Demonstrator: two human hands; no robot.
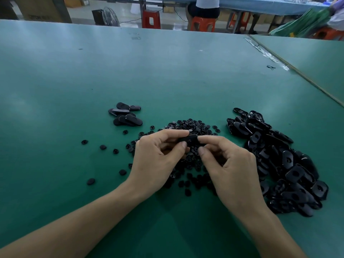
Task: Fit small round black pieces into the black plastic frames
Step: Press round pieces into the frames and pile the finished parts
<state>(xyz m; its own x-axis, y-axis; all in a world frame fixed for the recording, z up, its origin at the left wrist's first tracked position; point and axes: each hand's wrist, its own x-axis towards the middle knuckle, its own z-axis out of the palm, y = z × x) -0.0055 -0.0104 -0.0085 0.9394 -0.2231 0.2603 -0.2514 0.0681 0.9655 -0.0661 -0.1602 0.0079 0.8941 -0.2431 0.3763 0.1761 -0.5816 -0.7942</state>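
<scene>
My left hand (158, 155) and my right hand (232, 168) meet over the middle of the green table and together pinch one black plastic frame (190, 139) by its two ends, thumb and forefinger on each side. Beneath and beyond my hands lies a heap of small round black pieces (189, 125), with strays scattered to the left (103, 147). A big pile of loose black frames (279, 161) spreads on the right. A small stack of frames (125, 114) sits at the back left of the heap.
The green table (130, 71) stretches far ahead; a seam with tape (270, 56) runs along its right. Beyond the far edge stand red stools (151, 19), a fan (109, 16), and a seated person (203, 8).
</scene>
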